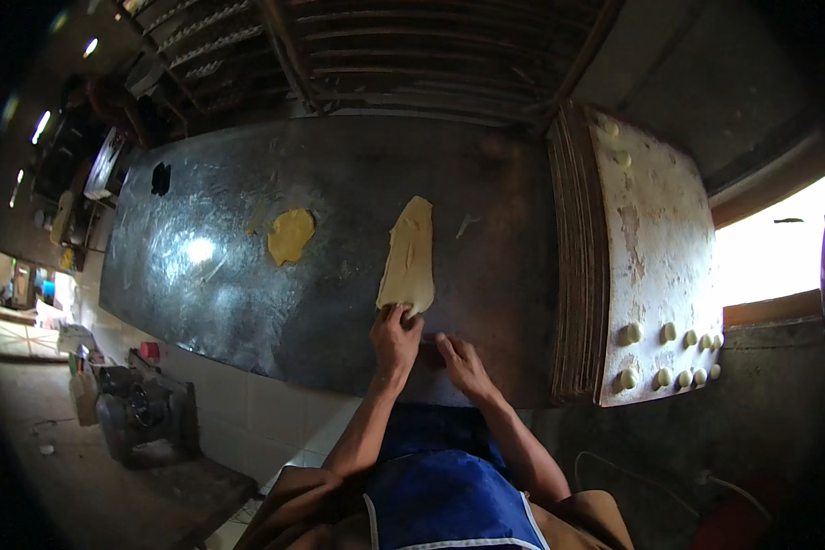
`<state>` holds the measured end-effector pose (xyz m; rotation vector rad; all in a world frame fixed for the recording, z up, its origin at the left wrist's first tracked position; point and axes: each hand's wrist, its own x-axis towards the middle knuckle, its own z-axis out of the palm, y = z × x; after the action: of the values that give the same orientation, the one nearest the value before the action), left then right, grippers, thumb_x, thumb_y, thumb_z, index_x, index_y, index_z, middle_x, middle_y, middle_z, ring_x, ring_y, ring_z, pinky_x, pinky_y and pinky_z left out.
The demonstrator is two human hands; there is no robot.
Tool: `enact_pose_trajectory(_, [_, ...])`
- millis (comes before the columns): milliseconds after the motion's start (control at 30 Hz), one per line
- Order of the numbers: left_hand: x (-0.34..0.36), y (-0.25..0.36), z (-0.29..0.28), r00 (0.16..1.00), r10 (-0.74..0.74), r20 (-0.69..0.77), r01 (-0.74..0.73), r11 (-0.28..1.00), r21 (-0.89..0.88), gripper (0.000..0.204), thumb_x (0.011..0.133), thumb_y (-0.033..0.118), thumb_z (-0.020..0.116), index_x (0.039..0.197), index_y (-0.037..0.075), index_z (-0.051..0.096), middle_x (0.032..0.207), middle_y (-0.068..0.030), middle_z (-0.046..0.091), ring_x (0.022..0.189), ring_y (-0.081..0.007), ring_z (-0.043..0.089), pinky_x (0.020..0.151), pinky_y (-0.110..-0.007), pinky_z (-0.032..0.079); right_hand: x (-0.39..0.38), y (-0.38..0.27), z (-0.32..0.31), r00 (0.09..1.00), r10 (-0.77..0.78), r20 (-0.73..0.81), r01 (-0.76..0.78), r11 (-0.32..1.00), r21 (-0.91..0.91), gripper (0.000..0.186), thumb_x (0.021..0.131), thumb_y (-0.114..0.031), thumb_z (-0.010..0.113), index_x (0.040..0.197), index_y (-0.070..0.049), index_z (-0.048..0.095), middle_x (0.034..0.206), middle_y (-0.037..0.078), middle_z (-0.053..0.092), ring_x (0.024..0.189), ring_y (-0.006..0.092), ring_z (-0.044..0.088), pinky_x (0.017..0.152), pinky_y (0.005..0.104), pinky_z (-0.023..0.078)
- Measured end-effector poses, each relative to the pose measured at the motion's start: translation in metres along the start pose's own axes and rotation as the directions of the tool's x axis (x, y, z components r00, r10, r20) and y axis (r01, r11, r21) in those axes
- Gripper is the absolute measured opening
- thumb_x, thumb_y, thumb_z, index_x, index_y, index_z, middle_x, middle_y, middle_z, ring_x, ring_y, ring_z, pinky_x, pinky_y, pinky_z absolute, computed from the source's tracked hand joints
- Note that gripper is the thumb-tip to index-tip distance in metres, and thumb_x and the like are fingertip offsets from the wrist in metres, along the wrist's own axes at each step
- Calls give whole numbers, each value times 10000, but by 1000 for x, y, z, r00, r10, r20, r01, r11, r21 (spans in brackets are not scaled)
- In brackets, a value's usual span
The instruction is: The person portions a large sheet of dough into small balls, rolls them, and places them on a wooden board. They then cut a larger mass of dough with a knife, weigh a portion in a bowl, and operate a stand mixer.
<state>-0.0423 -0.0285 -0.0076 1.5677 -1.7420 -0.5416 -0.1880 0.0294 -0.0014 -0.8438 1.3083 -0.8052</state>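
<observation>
A long, flattened strip of pale dough (pixel 408 252) lies lengthwise on the dark metal worktable (pixel 339 348), its far end narrower than its near end. My left hand (pixel 397 341) is closed on the strip's near edge, with the fingertips pinching the dough. Just to the right of it, my right hand (pixel 465 367) rests low over the table near its front edge, thumb toward the left hand. Its fingers are curled, and a dark reddish patch beside them is too dim to name. Farther left sits a yellow, soft-looking lump (pixel 291 236), spread flat on the table.
Stacked boards (pixel 577 266) stand at the table's right end; the top one (pixel 655 238) carries several small dough balls (pixel 634 333). A slatted rack (pixel 422 55) runs along the back. A black scrap (pixel 160 179) lies far left. A motor-like machine (pixel 142 408) stands lower left, and a bright window (pixel 770 247) is right.
</observation>
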Motion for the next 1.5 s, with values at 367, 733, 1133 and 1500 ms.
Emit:
enact_pose_trajectory(367, [-31,-18,-88,466,-484,741,885,277,-375,493,1082,420,471,1026,-28,670,777,-88,702,747,-235,714,869,-397,580,5,-34,55,994,108,29,-87,911,-402,404,1049,-368,582,1012,29,644,693,113,611,632,224,587,609,410,499])
enact_pose_trajectory(733, [-6,-10,-14,228,-81,970,753,-616,-229,365,1086,322,413,768,147,456,602,61,308,522,-77,334,574,-281,385,-85,-88,38,867,-110,487,400,736,-546,178,1006,-145,549,900,-2,533,734,192,601,697,385,626,658,455,510])
enact_pose_trajectory(1133, [-70,-53,-46,650,-123,750,250,967,-58,301,1018,239,515,947,-36,612,932,-254,683,876,-369,699,752,-501,544,85,-22,98,877,-336,345,475,722,-504,89,932,-69,624,979,-26,563,873,134,619,824,323,636,733,425,503])
enact_pose_trajectory(1500, [-22,-66,-134,866,412,282,-404,910,-89,169,950,151,600,1065,27,596,957,-94,617,954,-288,557,1116,-563,299,6,-2,41,763,-620,183,535,446,-717,114,946,-118,639,1012,-37,592,1030,186,546,986,400,534,882,478,448])
